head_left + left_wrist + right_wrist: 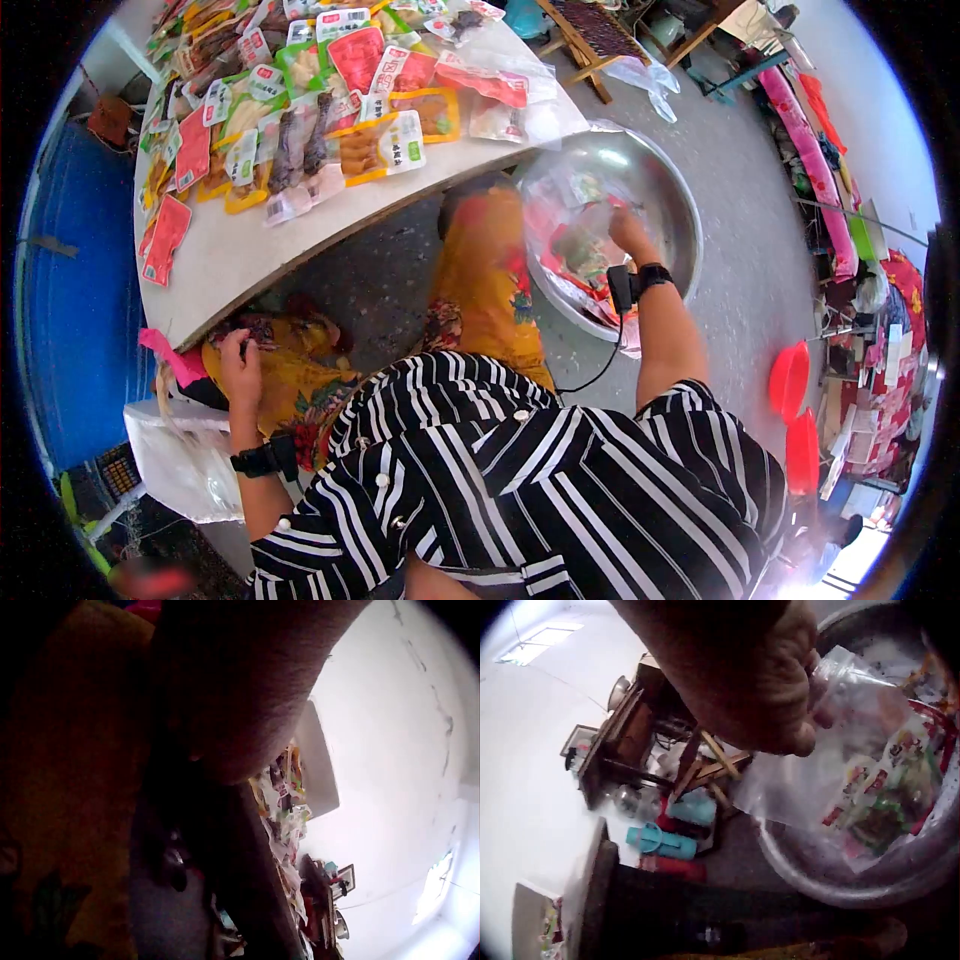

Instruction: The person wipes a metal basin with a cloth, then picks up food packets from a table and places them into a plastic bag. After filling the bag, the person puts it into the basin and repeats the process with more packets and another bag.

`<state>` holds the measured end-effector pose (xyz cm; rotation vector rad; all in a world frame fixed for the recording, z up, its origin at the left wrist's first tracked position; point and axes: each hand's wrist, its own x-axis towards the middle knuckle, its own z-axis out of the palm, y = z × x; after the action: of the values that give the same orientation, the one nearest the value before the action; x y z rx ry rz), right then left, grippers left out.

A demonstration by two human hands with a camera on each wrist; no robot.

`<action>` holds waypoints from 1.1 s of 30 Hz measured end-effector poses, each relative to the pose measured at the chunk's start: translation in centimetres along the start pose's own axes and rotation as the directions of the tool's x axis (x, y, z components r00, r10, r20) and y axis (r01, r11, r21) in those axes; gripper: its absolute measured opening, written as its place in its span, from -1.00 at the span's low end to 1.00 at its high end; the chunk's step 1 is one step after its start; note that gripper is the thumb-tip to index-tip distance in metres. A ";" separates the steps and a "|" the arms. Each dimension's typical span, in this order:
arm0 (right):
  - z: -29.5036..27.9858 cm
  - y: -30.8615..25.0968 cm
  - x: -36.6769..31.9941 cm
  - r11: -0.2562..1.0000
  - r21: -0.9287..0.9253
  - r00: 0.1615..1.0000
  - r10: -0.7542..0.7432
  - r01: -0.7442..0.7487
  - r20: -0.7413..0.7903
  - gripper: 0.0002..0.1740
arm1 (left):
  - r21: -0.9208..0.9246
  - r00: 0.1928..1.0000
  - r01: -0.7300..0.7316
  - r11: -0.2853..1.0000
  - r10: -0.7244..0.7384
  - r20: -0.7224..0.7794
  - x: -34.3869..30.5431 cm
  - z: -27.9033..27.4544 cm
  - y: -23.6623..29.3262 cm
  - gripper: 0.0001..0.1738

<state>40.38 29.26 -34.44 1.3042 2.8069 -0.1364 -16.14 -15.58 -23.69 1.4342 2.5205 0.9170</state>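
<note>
R hand (628,232) pinches bag (575,228) over basin (690,215) rim; L hand (240,368) by table (235,272) edge, grip unclear.

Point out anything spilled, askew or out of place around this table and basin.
Nothing looks spilled or damaged. The snack packets lie in a loose, overlapping heap on the table, at all angles, and a clear bag at its corner seems to overhang the edge beside the metal basin.

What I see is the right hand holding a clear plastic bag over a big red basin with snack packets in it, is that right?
Not quite. The basin is shiny silver metal, not red; the head view shows it. The right hand does hold a clear plastic bag over it, with snack packets inside.
</note>
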 end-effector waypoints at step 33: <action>-9.5 -27.2 3.1 0.710 0.692 0.916 0.178 0.133 -0.359 -0.74 | 0.372 0.738 0.514 0.773 -0.177 -0.652 -12.7 -9.3 -7.0 -0.80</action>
<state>17.51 15.09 -23.58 1.6419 3.2142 -1.2006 -17.82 -32.70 -22.46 0.6974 3.5803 0.6740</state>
